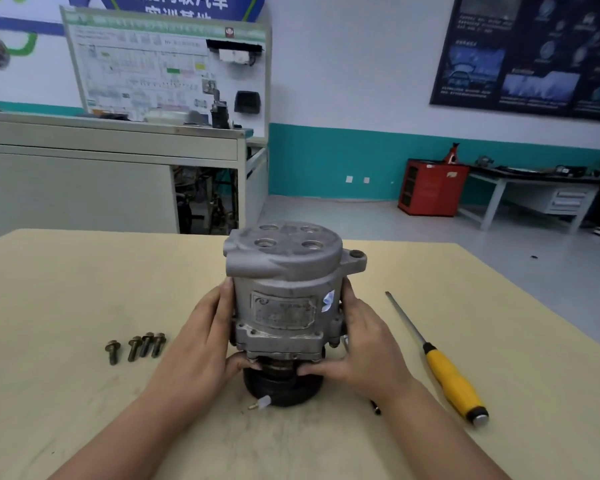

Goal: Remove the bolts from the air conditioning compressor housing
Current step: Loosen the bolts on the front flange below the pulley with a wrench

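Observation:
The grey metal compressor housing (284, 289) stands upright on its black pulley (284, 389) in the middle of the tan table (84, 278). My left hand (205, 344) grips its left side, thumb under the lower flange. My right hand (364, 344) grips the right side, thumb under the flange too. Several loose bolts (137, 346) lie in a row on the table left of my left hand. The top face shows several empty round holes (288, 237).
A screwdriver with a yellow handle (454, 381) lies on the table to the right, shaft pointing away. A small white connector (262, 403) sticks out by the pulley. Beyond the table are a grey workbench (111, 147) and a red cabinet (430, 188).

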`<state>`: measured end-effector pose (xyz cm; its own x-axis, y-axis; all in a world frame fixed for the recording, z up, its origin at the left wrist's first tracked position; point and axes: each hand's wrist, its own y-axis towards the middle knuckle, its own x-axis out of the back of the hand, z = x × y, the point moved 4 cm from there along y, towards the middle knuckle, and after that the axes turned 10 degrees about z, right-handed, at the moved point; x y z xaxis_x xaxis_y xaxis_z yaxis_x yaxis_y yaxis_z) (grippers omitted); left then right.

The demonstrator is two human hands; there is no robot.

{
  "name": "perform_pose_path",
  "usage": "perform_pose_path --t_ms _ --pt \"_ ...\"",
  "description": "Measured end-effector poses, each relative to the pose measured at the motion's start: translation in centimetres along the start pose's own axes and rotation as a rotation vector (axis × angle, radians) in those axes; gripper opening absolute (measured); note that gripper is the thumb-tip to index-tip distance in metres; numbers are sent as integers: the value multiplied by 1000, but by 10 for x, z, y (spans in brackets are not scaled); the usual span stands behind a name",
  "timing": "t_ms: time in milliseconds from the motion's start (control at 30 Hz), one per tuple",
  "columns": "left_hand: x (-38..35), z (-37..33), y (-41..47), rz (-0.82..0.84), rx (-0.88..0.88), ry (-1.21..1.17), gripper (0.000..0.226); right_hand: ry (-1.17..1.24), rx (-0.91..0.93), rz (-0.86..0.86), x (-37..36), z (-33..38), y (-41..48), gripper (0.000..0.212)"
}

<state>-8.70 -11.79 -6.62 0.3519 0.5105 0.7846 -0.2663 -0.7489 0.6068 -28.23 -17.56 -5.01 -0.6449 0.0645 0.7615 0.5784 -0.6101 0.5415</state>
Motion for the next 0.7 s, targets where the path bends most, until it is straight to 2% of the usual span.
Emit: perform_pose_path --t_ms 133,233,367,533,700 --pt "-1 3 0 -53 -62 50 77 -118 35 -143 3 4 0 119" --pt "1 2 -2 -78 -95 30 78 -146 68 -198 6 8 -1 112" --pt "7 -6 -3 -120 -137 -14 77 -124 26 -251 12 15 -6 114" --pt "17 -12 -6 -107 -114 -39 75 -60 -29 -233 20 18 -7 114" --pt "20 -18 -5 -48 -42 -76 71 -38 13 -302 27 21 -7 112"
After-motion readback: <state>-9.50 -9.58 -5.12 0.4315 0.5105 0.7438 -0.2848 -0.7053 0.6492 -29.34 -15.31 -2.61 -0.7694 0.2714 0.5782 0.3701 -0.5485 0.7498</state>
